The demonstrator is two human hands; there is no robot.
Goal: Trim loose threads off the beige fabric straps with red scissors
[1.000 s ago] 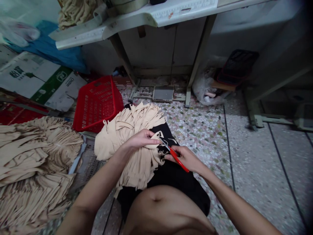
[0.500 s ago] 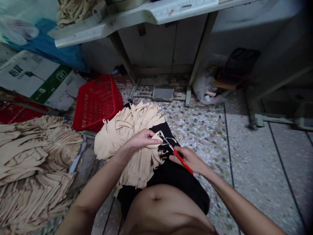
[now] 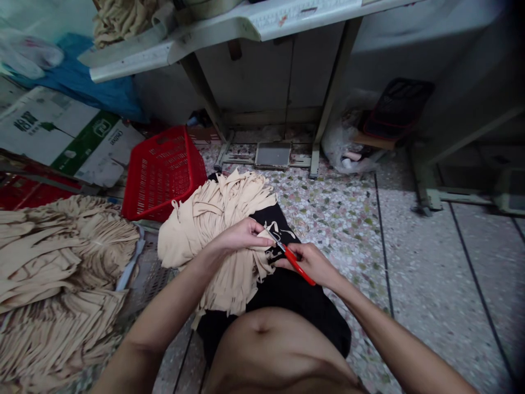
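A heap of beige fabric strips [image 3: 213, 224] lies across my lap on black shorts [image 3: 287, 301]. My left hand [image 3: 240, 236] pinches one strip end at the right edge of the heap, fingers closed on it. My right hand [image 3: 314, 264] is closed on red-handled thread snips [image 3: 293, 260], whose metal tips point up-left and meet the strip just beside my left fingertips.
A large pile of beige strips [image 3: 57, 273] lies at the left over a grey mesh tray [image 3: 150, 273]. A red plastic basket [image 3: 162, 172] stands behind it, by cardboard boxes [image 3: 69, 137]. A sewing table [image 3: 254, 22] with a floor pedal [image 3: 273, 156] stands ahead on speckled floor.
My right hand drew the snips slightly back to the right, then brought them in again to the strip held by my left hand. The left hand has hardly moved.
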